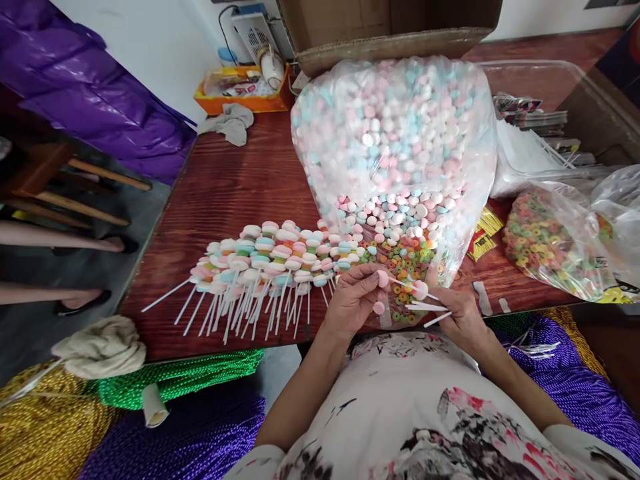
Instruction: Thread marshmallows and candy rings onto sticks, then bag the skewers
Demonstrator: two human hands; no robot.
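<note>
My left hand (353, 297) pinches a round pink marshmallow (383, 279) at the tip of a white stick (399, 283). A second pink marshmallow (379, 308) sits by its lower fingers. Closed around that stick's other end is my right hand (463, 319), which also holds several bare white sticks (429, 307). A pale pink marshmallow (419, 289) is on the stick near my right fingers. Below and behind lie loose gummy rings (404, 260). Left of my hands, marshmallow skewers (270, 250) are piled in rows, sticks pointing toward me.
A large clear bag of marshmallows (395, 127) spills onto the red-brown table (220, 180). On the right are a bag of gummy rings (540, 240) and a plastic bin (525, 163) with sticks. Bundled cords (180, 380) hang at the front edge. Another person's legs (55, 237) show at left.
</note>
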